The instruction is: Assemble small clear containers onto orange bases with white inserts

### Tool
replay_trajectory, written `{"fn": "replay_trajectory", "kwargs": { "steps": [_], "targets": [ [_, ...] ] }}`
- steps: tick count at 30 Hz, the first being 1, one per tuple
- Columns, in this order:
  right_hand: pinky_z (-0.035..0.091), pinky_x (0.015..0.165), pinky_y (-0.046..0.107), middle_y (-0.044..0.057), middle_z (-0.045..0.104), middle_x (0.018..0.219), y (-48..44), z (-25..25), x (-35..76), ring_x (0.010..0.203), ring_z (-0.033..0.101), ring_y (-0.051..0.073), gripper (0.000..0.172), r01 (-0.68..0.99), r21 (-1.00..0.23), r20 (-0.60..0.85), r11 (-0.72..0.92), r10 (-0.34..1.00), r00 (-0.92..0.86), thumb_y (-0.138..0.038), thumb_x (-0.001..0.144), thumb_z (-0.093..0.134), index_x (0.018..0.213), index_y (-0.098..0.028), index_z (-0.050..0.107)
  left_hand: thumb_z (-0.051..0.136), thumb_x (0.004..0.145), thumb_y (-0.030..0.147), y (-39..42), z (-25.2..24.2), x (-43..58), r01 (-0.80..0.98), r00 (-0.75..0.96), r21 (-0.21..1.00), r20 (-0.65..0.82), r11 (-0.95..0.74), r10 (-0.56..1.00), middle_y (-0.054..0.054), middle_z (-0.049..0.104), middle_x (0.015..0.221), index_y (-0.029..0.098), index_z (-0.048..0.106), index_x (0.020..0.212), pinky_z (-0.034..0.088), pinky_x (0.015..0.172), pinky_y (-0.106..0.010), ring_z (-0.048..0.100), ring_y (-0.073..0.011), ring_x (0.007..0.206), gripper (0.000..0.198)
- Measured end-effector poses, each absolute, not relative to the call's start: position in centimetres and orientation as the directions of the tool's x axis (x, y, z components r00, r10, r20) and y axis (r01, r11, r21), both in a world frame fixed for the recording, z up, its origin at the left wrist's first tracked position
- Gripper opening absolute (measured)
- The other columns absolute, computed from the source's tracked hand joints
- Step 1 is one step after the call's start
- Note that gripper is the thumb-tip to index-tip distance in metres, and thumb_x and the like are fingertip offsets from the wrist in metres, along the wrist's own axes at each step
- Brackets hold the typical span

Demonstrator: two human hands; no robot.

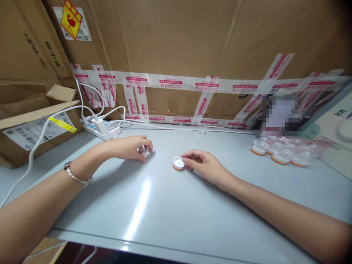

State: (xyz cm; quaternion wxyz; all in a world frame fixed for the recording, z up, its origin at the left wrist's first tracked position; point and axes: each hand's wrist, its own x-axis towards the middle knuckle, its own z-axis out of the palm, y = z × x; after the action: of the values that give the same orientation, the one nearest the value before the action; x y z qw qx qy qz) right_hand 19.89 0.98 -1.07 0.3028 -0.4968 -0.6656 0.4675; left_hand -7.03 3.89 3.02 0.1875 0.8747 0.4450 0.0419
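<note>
My left hand [134, 147], with a silver bangle [78, 178] on its wrist, is closed on a small white plastic piece [146, 153] just above the table. Its exact kind is too small to make out. To the right, my right hand [202, 163] pinches the edge of a round white plastic cap [178, 162] with an orange base. That cap is at the tabletop, its hollow side facing up. A gap of bare table separates the two hands.
Several clear-wrapped white pieces with orange bases [283, 150] lie at the right. A small clear ring [202, 130] is near the back. A white power strip [103, 128] with cables and an open cardboard box [41, 124] stand left. Taped cardboard [170, 44] walls the back.
</note>
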Motion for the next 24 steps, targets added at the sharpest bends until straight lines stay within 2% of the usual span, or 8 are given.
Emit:
{"fn": "replay_trajectory", "kwargs": {
  "steps": [4, 6, 8, 11, 13, 20, 24],
  "targets": [
    [0.044, 0.062, 0.023, 0.001, 0.060, 0.077, 0.8, -1.2, 19.9, 0.064, 0.055, 0.010, 0.038, 0.399, -0.913, -0.056, 0.083, 0.944, -0.326, -0.040, 0.070, 0.065, 0.098, -0.016, 0.061, 0.057, 0.075, 0.031, 4.0, 3.0, -6.7, 0.759, 0.617, 0.318, -0.070, -0.569, 0.784, -0.003, 0.062, 0.087, 0.022, 0.066, 0.089, 0.044, 0.062, -0.022, 0.059, -0.0143, 0.072, 0.019],
    [0.044, 0.061, 0.023, 0.001, 0.058, 0.080, 0.6, -1.4, 19.9, 0.062, 0.053, 0.009, 0.044, 0.402, -0.903, -0.009, 0.149, 0.931, -0.364, -0.039, 0.065, 0.069, 0.102, -0.017, 0.059, 0.053, 0.078, 0.029, 3.8, 3.1, -6.1, 0.751, 0.610, 0.325, -0.007, -0.575, 0.793, -0.004, 0.065, 0.087, 0.021, 0.066, 0.092, 0.045, 0.066, -0.023, 0.060, -0.0145, 0.073, 0.021],
    [0.044, 0.063, 0.024, 0.002, 0.056, 0.083, 0.5, -1.7, 19.9, 0.064, 0.052, 0.009, 0.041, 0.421, -0.868, 0.074, 0.263, 0.907, -0.414, -0.037, 0.066, 0.069, 0.101, -0.018, 0.061, 0.052, 0.079, 0.027, 3.2, 3.1, -5.1, 0.712, 0.585, 0.416, 0.095, -0.566, 0.806, -0.004, 0.067, 0.085, 0.018, 0.063, 0.097, 0.047, 0.068, -0.024, 0.061, -0.0145, 0.074, 0.023],
    [0.044, 0.062, 0.024, 0.003, 0.054, 0.084, 0.4, -2.0, 19.8, 0.065, 0.051, 0.010, 0.031, 0.465, -0.800, 0.155, 0.379, 0.879, -0.451, -0.037, 0.071, 0.064, 0.096, -0.020, 0.065, 0.054, 0.079, 0.026, 2.1, 2.7, -2.7, 0.539, 0.550, 0.632, 0.236, -0.557, 0.801, -0.005, 0.066, 0.083, 0.014, 0.058, 0.095, 0.049, 0.069, -0.024, 0.061, -0.0134, 0.074, 0.021],
    [0.043, 0.061, 0.024, 0.002, 0.052, 0.080, 0.4, -2.2, 19.7, 0.063, 0.050, 0.010, 0.029, 0.477, -0.777, 0.178, 0.410, 0.871, -0.458, -0.039, 0.072, 0.063, 0.095, -0.021, 0.066, 0.054, 0.080, 0.024, 1.5, 2.2, -1.2, 0.455, 0.567, 0.684, 0.272, -0.570, 0.778, -0.005, 0.066, 0.082, 0.013, 0.060, 0.090, 0.049, 0.069, -0.024, 0.061, -0.0127, 0.074, 0.016],
    [0.043, 0.062, 0.025, 0.001, 0.050, 0.078, 0.5, -2.5, 19.8, 0.064, 0.049, 0.011, 0.031, 0.477, -0.757, 0.206, 0.446, 0.856, -0.473, -0.039, 0.072, 0.063, 0.098, -0.021, 0.065, 0.052, 0.084, 0.020, 1.3, 1.2, 0.1, 0.468, 0.660, 0.535, 0.318, -0.703, 0.681, -0.005, 0.067, 0.086, 0.018, 0.067, 0.096, 0.047, 0.074, -0.025, 0.060, -0.0134, 0.078, 0.019],
    [0.043, 0.062, 0.025, 0.001, 0.051, 0.078, 0.5, -2.5, 19.8, 0.064, 0.050, 0.011, 0.030, 0.479, -0.756, 0.215, 0.446, 0.860, -0.462, -0.038, 0.072, 0.064, 0.097, -0.020, 0.065, 0.049, 0.085, 0.019, 1.5, 1.3, -0.2, 0.470, 0.644, 0.489, 0.380, -0.735, 0.665, -0.005, 0.065, 0.088, 0.018, 0.066, 0.097, 0.046, 0.074, -0.026, 0.060, -0.0140, 0.079, 0.020]
  ]
}}
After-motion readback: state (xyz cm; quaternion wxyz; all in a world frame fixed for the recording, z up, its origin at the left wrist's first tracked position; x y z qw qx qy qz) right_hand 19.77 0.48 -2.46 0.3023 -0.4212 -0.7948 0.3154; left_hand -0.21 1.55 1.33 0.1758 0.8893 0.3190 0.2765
